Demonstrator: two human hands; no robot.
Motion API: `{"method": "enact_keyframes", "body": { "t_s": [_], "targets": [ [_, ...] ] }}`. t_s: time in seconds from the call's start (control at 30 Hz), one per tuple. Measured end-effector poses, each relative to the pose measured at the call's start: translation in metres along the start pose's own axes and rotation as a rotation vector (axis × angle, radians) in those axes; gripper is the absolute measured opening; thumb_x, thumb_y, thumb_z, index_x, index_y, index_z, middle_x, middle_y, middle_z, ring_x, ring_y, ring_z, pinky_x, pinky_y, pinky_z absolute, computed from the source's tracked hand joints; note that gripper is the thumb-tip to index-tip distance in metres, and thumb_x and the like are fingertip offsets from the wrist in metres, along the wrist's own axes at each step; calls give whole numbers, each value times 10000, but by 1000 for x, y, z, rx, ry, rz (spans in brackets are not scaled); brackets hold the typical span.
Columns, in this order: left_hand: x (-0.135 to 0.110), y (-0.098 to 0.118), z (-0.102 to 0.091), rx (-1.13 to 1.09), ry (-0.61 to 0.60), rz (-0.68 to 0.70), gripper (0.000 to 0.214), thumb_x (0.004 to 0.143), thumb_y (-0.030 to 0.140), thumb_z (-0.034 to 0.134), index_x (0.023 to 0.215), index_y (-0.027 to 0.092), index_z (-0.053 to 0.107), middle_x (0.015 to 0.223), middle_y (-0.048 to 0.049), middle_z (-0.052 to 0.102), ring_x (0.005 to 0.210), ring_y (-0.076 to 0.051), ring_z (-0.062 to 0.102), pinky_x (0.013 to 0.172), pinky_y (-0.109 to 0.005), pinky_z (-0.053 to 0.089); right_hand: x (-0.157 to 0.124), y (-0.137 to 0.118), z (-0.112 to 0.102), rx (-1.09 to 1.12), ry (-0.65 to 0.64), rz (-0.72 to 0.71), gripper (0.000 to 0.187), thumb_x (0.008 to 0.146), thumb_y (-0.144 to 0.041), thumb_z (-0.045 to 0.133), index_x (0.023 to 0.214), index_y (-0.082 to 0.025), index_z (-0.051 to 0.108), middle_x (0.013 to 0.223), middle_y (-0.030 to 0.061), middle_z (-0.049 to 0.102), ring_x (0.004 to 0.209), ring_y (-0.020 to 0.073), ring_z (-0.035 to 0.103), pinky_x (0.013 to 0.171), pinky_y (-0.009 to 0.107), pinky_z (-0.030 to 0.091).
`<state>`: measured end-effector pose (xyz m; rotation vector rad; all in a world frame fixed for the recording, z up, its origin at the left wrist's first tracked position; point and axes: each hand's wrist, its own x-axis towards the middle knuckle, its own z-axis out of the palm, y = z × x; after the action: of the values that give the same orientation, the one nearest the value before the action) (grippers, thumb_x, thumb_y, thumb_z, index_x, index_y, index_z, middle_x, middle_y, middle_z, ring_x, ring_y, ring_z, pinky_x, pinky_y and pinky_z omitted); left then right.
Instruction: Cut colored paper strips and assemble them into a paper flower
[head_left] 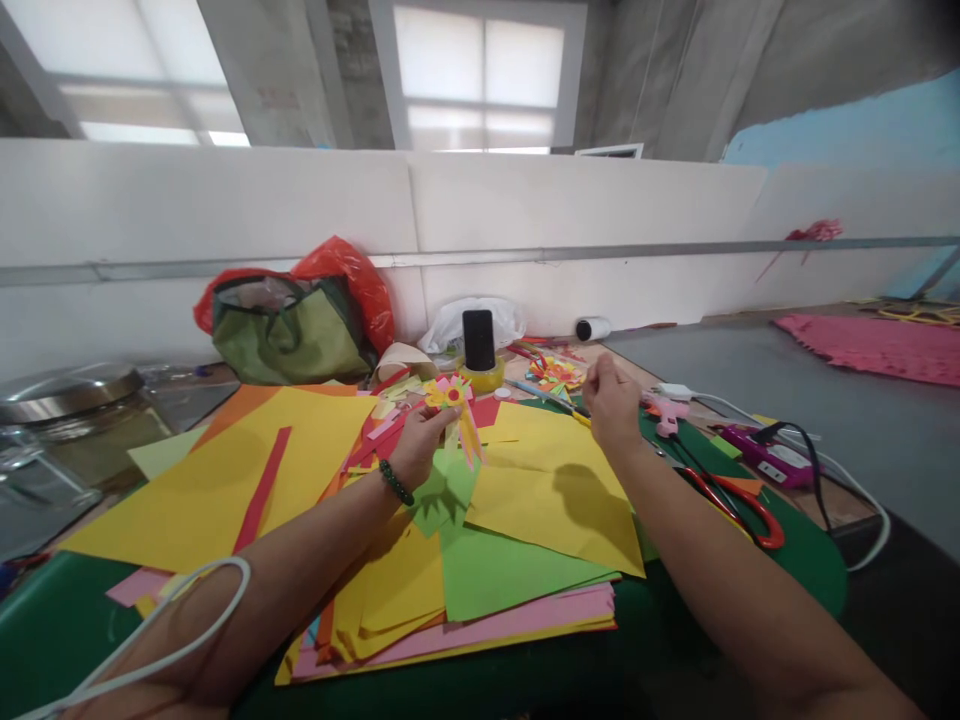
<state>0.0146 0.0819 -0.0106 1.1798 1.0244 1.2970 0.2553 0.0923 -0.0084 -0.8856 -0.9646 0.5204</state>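
My left hand (418,442), with a dark bead bracelet at the wrist, is closed round the stem of a paper flower (452,397) with yellow and pink petals and hanging yellow strips. It holds the flower upright above a spread of coloured paper sheets (525,490). My right hand (613,402) hovers to the right of the flower, its fingers curled together in a pinch; what they hold, if anything, is too small to make out. A yellow-handled tool (551,400) lies on the paper just left of that hand.
Red-handled scissors (731,500) and a pink glue gun (666,410) lie at the right, near a purple device (765,455) with white cables. A phone (478,340) stands on a yellow tape roll at the back. A green bag (289,335) and glass jar (82,410) sit left.
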Motion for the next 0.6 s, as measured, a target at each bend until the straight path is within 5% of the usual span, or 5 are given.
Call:
{"method": "enact_keyframes", "body": {
  "t_s": [0.1, 0.23, 0.37, 0.47, 0.6],
  "targets": [
    [0, -2, 0, -12, 1, 6, 453, 487, 411, 787, 456, 200, 387, 393, 98, 328, 373, -36, 261, 404, -211, 211, 12, 4, -9, 58, 149, 90, 511, 709, -705, 560, 601, -224, 427, 409, -105, 307, 357, 62, 251, 353, 205, 190],
    [-7, -2, 3, 14, -100, -36, 394, 483, 374, 811, 462, 177, 470, 418, 70, 426, 397, -49, 350, 427, -212, 273, 4, 9, 1, 20, 63, 116, 423, 660, -601, 686, 758, -198, 601, 587, -46, 564, 470, 73, 467, 439, 192, 360],
    [-15, -1, 6, 56, -329, -87, 278, 507, 345, 813, 618, 144, 655, 582, 1, 627, 521, -102, 521, 527, -233, 398, -25, 7, 23, 2, -468, 294, 532, 761, -685, 513, 1000, -224, 627, 928, 34, 670, 722, 126, 634, 625, 242, 481],
    [-16, -1, 7, 18, -337, -27, 301, 516, 345, 811, 708, 144, 697, 689, -25, 689, 612, -133, 578, 596, -252, 442, -46, 1, 32, -82, -870, 366, 590, 759, -729, 474, 965, -194, 618, 822, 31, 662, 643, 127, 615, 578, 242, 461],
    [-14, -2, 6, -9, -278, -18, 313, 517, 363, 812, 682, 135, 673, 654, -32, 683, 602, -154, 594, 616, -283, 469, -62, -7, 35, -193, -1039, 305, 497, 705, -659, 627, 759, -165, 610, 654, -4, 611, 571, 116, 562, 550, 238, 440]
  ]
}}
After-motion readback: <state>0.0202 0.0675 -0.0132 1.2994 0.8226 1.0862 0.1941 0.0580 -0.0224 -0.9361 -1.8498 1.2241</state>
